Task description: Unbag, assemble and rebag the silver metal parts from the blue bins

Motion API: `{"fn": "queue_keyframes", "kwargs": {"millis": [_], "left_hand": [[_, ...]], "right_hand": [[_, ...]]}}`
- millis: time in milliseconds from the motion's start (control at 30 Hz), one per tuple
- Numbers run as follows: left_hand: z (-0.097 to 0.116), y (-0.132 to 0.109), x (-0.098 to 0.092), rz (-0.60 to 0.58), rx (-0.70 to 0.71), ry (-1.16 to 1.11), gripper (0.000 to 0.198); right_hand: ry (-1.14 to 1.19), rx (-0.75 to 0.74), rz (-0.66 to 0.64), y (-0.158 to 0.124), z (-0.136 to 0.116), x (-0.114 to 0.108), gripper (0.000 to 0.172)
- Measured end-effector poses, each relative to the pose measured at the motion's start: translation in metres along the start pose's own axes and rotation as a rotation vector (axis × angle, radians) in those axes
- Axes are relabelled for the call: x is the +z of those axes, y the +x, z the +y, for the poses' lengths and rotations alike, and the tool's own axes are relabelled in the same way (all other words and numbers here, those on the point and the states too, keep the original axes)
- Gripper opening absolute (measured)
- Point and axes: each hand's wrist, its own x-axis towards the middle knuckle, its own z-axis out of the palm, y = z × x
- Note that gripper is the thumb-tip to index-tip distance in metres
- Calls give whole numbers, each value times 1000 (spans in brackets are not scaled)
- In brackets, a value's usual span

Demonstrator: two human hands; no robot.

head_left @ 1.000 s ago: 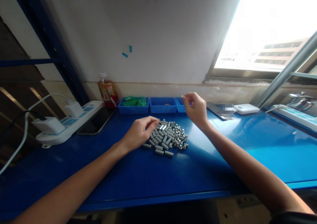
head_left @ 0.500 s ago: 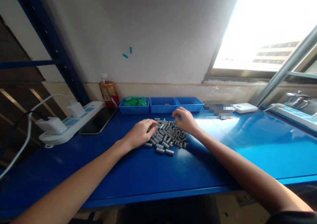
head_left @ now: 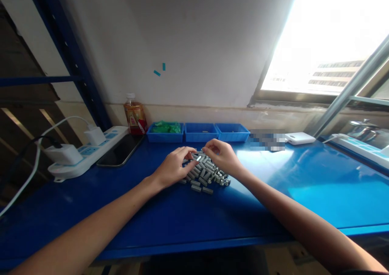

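A heap of metal hex standoffs (head_left: 204, 173) lies on the blue table, with short round-headed screws (head_left: 224, 181) gathered along its right side. My left hand (head_left: 172, 167) reaches over the left of the heap, its thumb and fingertips closing round one shiny standoff (head_left: 198, 158). At the heap's far edge, my right hand (head_left: 222, 156) pinches thumb and forefinger together on a small screw (head_left: 201, 150), mostly covered by the fingertips. Both hands hide part of the heap.
Behind the heap stand a blue tray (head_left: 165, 137) with green plastic, a middle tray (head_left: 200, 137) and a right tray (head_left: 233, 137), each with a small piece inside. Left are a phone (head_left: 120, 150), power strip (head_left: 73, 169) and bottle (head_left: 135, 117). A white device (head_left: 300, 138) lies right.
My right hand has come left and down from near the right tray to the heap's far edge. My left thumb and fingers have shifted slightly right, onto a standoff. The view has tilted a little.
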Motion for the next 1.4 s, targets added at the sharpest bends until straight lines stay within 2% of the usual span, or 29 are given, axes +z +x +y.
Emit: {"fn": "queue_keyframes", "kwargs": {"millis": [100,200,400,533,633,767,867,933,1033,1100,1167,1233,1267,1333,1400], "left_hand": [[10,-2,0,104,23,-5,28],[16,-4,-1,174,24,-15,22],[12,-4,-1,202,53,-8,13],[13,-5,-1,185,46,-10,12],[15,-4,-2,149,-4,-52,14],[13,-3,-1,71,-114,-200,23],[14,-3,-1,12,-120,-248,29],[16,-3,-2,-6,-97,-227,31],[17,0,-9,-42,-61,-110,33],[12,3,-19,-105,-42,32,32],[3,5,-32,-195,-73,180,31],[-7,5,-45,-297,-161,293,32],[-11,5,-50,-349,-207,333,32],[-17,3,-54,-432,-260,378,33],[-19,1,-51,-470,-254,395,31]], "right_hand": [[319,47,-65,-10,-20,10,16],[524,156,-88,-14,-24,15,22],[695,333,-72,-14,-21,15,35],[693,351,-109,-17,-23,19,35],[505,221,-118,-20,-20,18,30],[15,-207,-37,-21,-12,13,16],[-169,-467,-39,-21,-10,9,11],[-217,-543,-36,-21,-11,7,11],[-303,-573,-19,-13,-11,-1,13],[-364,-547,46,-1,-4,-13,16],[-419,-446,184,15,11,-29,18],[-490,-240,371,31,32,-47,19],[-533,-132,408,37,43,-54,23],[-614,20,390,41,63,-63,35],[-649,70,280,36,75,-62,37]]}}
